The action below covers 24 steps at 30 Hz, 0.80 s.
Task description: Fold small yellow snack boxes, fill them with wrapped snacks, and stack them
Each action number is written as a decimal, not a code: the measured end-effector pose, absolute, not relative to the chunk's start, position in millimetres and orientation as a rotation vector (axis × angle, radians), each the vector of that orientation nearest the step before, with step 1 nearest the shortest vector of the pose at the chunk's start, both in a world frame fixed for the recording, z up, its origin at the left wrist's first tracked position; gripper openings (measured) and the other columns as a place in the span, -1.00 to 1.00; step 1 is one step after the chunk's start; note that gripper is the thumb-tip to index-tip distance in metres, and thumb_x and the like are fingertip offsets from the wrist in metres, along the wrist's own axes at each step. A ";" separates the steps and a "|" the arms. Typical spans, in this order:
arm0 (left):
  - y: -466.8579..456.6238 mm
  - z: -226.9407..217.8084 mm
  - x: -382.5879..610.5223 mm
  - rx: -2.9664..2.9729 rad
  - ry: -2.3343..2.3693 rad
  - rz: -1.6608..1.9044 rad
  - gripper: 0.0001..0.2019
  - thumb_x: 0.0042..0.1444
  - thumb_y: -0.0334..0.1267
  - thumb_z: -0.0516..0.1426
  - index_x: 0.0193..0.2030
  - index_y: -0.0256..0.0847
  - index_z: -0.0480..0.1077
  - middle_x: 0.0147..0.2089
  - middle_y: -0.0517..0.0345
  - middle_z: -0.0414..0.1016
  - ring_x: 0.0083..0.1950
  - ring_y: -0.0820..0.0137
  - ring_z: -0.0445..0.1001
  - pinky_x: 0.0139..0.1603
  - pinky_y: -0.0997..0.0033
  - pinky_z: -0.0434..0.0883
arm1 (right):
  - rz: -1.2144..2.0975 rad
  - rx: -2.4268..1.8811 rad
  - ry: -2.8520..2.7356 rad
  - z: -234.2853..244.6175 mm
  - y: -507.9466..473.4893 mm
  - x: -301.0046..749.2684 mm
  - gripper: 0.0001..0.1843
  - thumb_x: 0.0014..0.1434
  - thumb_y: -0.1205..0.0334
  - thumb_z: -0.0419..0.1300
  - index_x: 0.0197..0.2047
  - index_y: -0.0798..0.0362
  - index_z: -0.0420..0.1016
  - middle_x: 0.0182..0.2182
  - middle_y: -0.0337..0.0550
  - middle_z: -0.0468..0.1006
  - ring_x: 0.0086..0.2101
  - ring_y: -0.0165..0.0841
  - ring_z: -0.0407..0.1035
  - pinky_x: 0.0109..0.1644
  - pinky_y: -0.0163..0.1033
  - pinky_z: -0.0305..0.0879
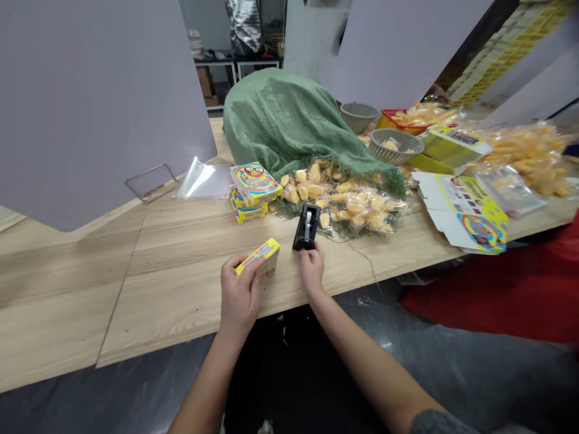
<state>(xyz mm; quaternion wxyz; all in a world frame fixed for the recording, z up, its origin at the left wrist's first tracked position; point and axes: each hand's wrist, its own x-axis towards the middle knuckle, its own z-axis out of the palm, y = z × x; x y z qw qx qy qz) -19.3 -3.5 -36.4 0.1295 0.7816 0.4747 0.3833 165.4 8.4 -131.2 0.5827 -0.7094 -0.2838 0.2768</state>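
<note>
Head view, lower centre: the left hand (237,299) grips a small yellow carton (257,258) in curled fingers. The right hand (312,270) has fingers closed on the base of a black tape dispenser (306,226).

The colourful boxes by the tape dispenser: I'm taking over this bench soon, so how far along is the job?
Done: a stack of closed printed boxes stands ready. In hand: the left hand holds a small yellow box, and the right hand is at a black tape dispenser. Left: many wrapped yellow pieces lie loose, and a flat printed box blank remains unfolded.
</note>
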 end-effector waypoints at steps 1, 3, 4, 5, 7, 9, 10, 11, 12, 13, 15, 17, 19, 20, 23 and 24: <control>-3.7 -35.3 -21.3 2.281 1.380 1.108 -0.69 0.22 -0.42 0.02 0.06 -0.12 0.37 -0.01 0.00 0.24 0.04 0.27 0.30 0.06 0.15 0.38 | 0.599 -1.679 -0.644 -125.4 3.3 163.5 -0.70 0.09 0.03 0.09 -0.52 0.06 0.31 0.07 0.11 0.31 0.23 -0.09 -0.01 0.27 0.04 -0.05; -4.0 -33.5 -25.1 2.299 1.365 1.126 -0.70 0.22 -0.43 0.03 0.08 -0.15 0.33 -0.02 0.00 0.28 0.03 0.29 0.32 0.04 0.20 0.40 | 0.546 -1.669 -0.666 -106.5 -8.4 159.6 -0.72 0.10 0.04 0.13 -0.45 0.09 0.40 0.04 0.09 0.35 0.19 -0.11 0.09 0.26 0.01 -0.01; -4.2 -32.8 -26.7 2.308 1.359 1.139 -0.71 0.22 -0.43 0.03 0.07 -0.16 0.32 -0.01 0.00 0.28 0.04 0.30 0.33 0.04 0.21 0.40 | 0.551 -1.633 -0.713 -94.2 -14.1 157.4 -0.73 0.12 0.04 0.14 -0.38 0.09 0.45 -0.04 0.05 0.41 0.10 -0.15 0.21 0.20 -0.03 0.09; -4.4 -32.2 -27.9 2.316 1.357 1.149 -0.73 0.23 -0.43 0.04 0.05 -0.17 0.32 0.00 0.00 0.29 0.05 0.30 0.33 0.04 0.22 0.40 | 0.582 -1.580 -0.777 -81.2 -19.0 154.9 -0.73 0.14 0.04 0.14 -0.32 0.08 0.48 -0.15 -0.01 0.47 -0.03 -0.21 0.33 0.09 -0.07 0.21; -4.6 -31.1 -29.0 2.335 1.355 1.154 -0.77 0.22 -0.43 0.04 -0.01 -0.16 0.35 0.02 0.01 0.28 0.06 0.31 0.33 0.04 0.25 0.41 | 0.731 -1.446 -0.913 -56.5 -25.0 148.9 -0.73 0.17 0.06 0.14 -0.22 0.07 0.52 -0.38 -0.16 0.49 -0.32 -0.33 0.39 -0.17 -0.18 0.34; -4.9 -30.0 -29.1 2.334 1.364 1.181 -0.78 0.23 -0.43 0.04 -0.04 -0.15 0.38 0.00 0.03 0.28 0.05 0.33 0.34 0.03 0.27 0.42 | 0.932 -1.318 -1.003 -38.8 -25.1 140.9 -0.67 0.17 0.09 0.15 -0.04 0.05 0.49 -0.49 -0.26 0.45 -0.47 -0.41 0.33 -0.33 -0.25 0.32; -5.1 -29.5 -28.9 2.327 1.370 1.198 -0.79 0.23 -0.43 0.04 -0.05 -0.14 0.38 -0.02 0.05 0.28 0.03 0.34 0.35 0.01 0.28 0.42 | 1.017 -1.262 -1.025 -33.5 -23.5 136.3 -0.58 0.17 0.11 0.16 0.08 0.04 0.42 -0.50 -0.29 0.44 -0.49 -0.42 0.31 -0.36 -0.27 0.30; -5.4 -29.0 -28.8 2.316 1.374 1.211 -0.80 0.23 -0.43 0.05 -0.05 -0.14 0.38 -0.04 0.06 0.29 0.00 0.36 0.36 0.00 0.30 0.43 | 1.082 -1.212 -1.032 -30.3 -21.4 131.6 -0.47 0.17 0.13 0.16 0.20 0.04 0.30 -0.51 -0.31 0.43 -0.49 -0.43 0.30 -0.38 -0.28 0.29; -5.7 -28.6 -28.7 2.306 1.377 1.218 -0.80 0.23 -0.42 0.05 -0.06 -0.14 0.38 -0.05 0.07 0.30 -0.01 0.37 0.37 -0.01 0.31 0.43 | 1.130 -1.171 -1.030 -28.8 -19.1 127.0 -0.37 0.17 0.14 0.15 0.29 0.03 0.17 -0.52 -0.33 0.42 -0.49 -0.43 0.29 -0.39 -0.29 0.28; -6.0 -28.4 -28.6 2.298 1.379 1.223 -0.82 0.23 -0.42 0.05 -0.07 -0.14 0.37 -0.06 0.08 0.30 -0.01 0.38 0.38 -0.01 0.31 0.44 | 1.158 -1.141 -1.026 -28.3 -17.1 122.6 -0.31 0.18 0.15 0.15 0.34 0.04 0.06 -0.52 -0.35 0.41 -0.49 -0.43 0.29 -0.39 -0.30 0.27; -6.6 -28.9 -28.7 2.290 1.383 1.232 -0.85 0.22 -0.41 0.07 -0.10 -0.14 0.35 -0.07 0.09 0.31 -0.02 0.39 0.39 -0.01 0.32 0.44 | 1.166 -1.121 -1.015 -28.4 -14.5 115.4 -0.27 0.18 0.17 0.13 0.37 0.05 -0.02 -0.53 -0.36 0.39 -0.48 -0.43 0.29 -0.39 -0.30 0.25; -6.8 -30.8 -28.7 2.289 1.397 1.249 -0.88 0.22 -0.40 0.07 -0.13 -0.14 0.33 -0.07 0.10 0.32 -0.02 0.39 0.39 -0.02 0.31 0.44 | 1.160 -1.138 -0.996 -28.0 -13.8 110.4 -0.26 0.18 0.18 0.13 0.37 0.08 -0.04 -0.52 -0.35 0.40 -0.47 -0.42 0.30 -0.37 -0.29 0.25; -6.8 -33.9 -28.7 2.291 1.422 1.261 -0.89 0.22 -0.37 0.06 -0.14 -0.13 0.32 -0.07 0.09 0.32 -0.03 0.37 0.40 -0.04 0.30 0.45 | 1.159 -1.165 -0.967 -27.3 -13.9 107.5 -0.25 0.18 0.18 0.12 0.37 0.12 -0.05 -0.52 -0.34 0.40 -0.45 -0.41 0.32 -0.35 -0.27 0.27; -6.8 -35.7 -28.8 2.293 1.441 1.243 -0.88 0.23 -0.35 0.05 -0.12 -0.12 0.34 -0.06 0.08 0.31 -0.03 0.35 0.40 -0.06 0.29 0.46 | 1.159 -1.179 -0.958 -27.2 -14.0 106.6 -0.25 0.18 0.18 0.12 0.37 0.13 -0.06 -0.53 -0.34 0.40 -0.45 -0.40 0.32 -0.34 -0.26 0.27; -7.6 -41.3 -30.1 2.304 1.522 1.071 -0.77 0.24 -0.27 0.03 0.00 -0.07 0.38 0.01 0.02 0.28 -0.02 0.27 0.39 -0.11 0.25 0.47 | 1.151 -1.216 -0.963 -29.3 -14.2 104.6 -0.25 0.17 0.18 0.12 0.36 0.15 -0.04 -0.52 -0.33 0.40 -0.45 -0.39 0.33 -0.32 -0.25 0.29; -8.1 -42.8 -30.9 2.314 1.542 0.996 -0.73 0.23 -0.25 0.03 0.04 -0.04 0.39 0.04 0.00 0.26 0.00 0.23 0.38 -0.11 0.23 0.47 | 1.144 -1.230 -0.965 -30.5 -14.3 103.9 -0.26 0.17 0.18 0.12 0.36 0.15 -0.03 -0.52 -0.33 0.40 -0.45 -0.39 0.33 -0.31 -0.25 0.30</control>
